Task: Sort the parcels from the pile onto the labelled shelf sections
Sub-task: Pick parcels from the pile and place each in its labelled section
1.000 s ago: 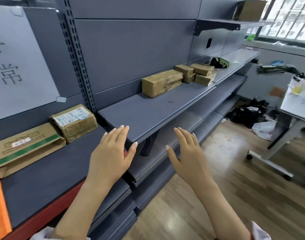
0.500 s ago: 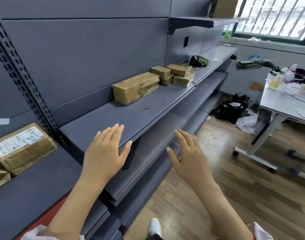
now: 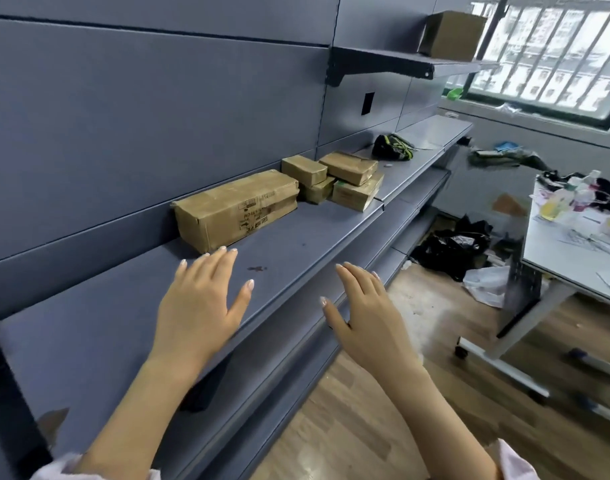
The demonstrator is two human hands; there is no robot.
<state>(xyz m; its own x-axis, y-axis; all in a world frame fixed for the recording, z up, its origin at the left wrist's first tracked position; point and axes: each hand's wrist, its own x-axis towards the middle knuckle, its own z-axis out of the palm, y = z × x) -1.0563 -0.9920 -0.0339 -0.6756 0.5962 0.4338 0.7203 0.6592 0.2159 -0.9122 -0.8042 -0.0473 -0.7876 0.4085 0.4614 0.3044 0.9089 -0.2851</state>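
Both hands are empty, fingers straight and loosely spread. The left hand (image 3: 199, 303) is above the grey metal shelf (image 3: 99, 334) near its front edge, fingertips just short of the long brown taped cardboard parcel (image 3: 237, 209) that lies against the shelf's back wall. I cannot tell whether the palm touches the shelf. The right hand (image 3: 366, 313) is off the front edge. Past the long parcel, a small stack of brown parcels (image 3: 345, 180) sits mid-shelf. Farther along lies a black-and-green bag (image 3: 392, 147). A cardboard box (image 3: 450, 34) stands on the upper shelf.
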